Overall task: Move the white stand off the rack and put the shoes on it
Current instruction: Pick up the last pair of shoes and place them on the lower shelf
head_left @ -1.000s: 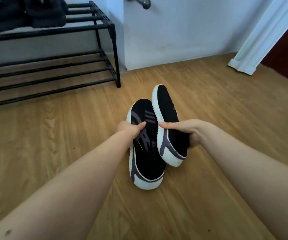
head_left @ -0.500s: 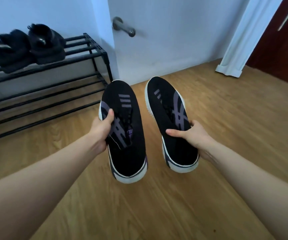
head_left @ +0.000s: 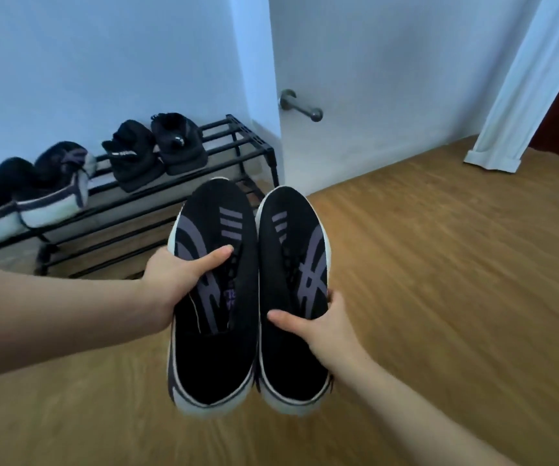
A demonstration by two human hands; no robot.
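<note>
- Our left hand [head_left: 174, 280] grips the left shoe [head_left: 216, 297], thumb across its top.
- Our right hand [head_left: 325, 326] grips the right shoe [head_left: 293, 294]; both shoes are held side by side above the wooden floor [head_left: 439, 264].
- The black rack [head_left: 237, 146] ahead holds other shoes [head_left: 157, 153].
- We see no white stand, so placing the shoes remains.
</note>
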